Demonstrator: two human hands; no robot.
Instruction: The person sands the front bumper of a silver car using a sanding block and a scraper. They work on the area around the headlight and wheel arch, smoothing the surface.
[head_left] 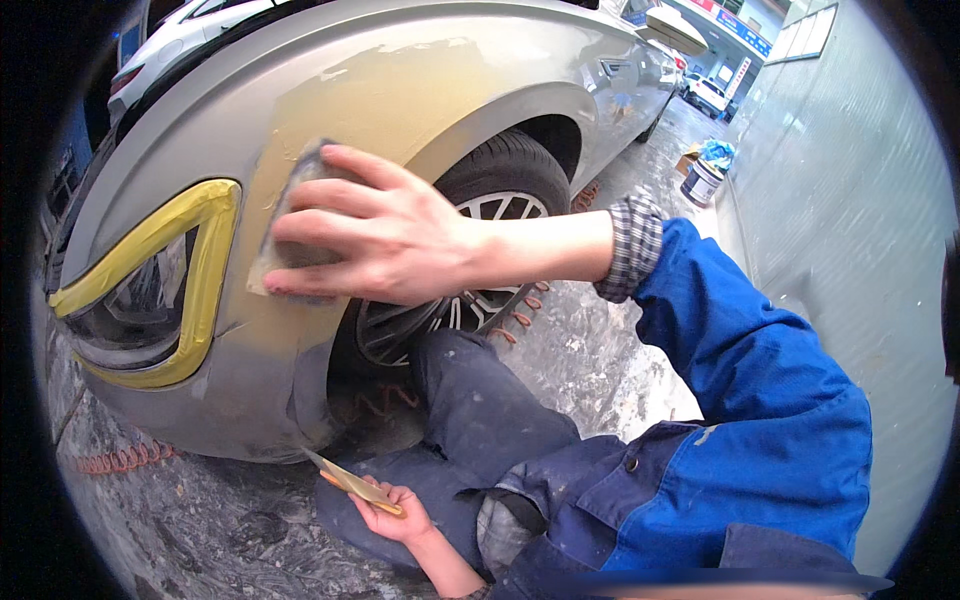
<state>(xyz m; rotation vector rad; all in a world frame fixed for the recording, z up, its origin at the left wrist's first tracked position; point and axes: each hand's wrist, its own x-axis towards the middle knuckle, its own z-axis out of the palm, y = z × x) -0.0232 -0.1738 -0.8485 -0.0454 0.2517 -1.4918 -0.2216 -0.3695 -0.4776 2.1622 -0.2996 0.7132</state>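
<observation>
My right hand (375,230) presses a grey sanding pad (305,255) against the car's front fender (400,80). Its fingers are curved over the pad, whose pale lower corner shows beside the fingertips. Beige filler (330,110) covers the fender around the hand and up toward the wheel arch. Lower down, near my knee, my left hand (397,512) grips a thin putty scraper (355,485). The scraper is tan with an orange edge, and its narrow tip points at the bumper's lower edge without clearly touching it.
Yellow masking tape (208,290) frames the headlight (145,300). Behind my right forearm stands the front wheel (505,190). A coiled orange air hose (125,458) lies on the dusty floor. A bucket (702,182) with blue plastic stands by the pale wall (840,170) at right.
</observation>
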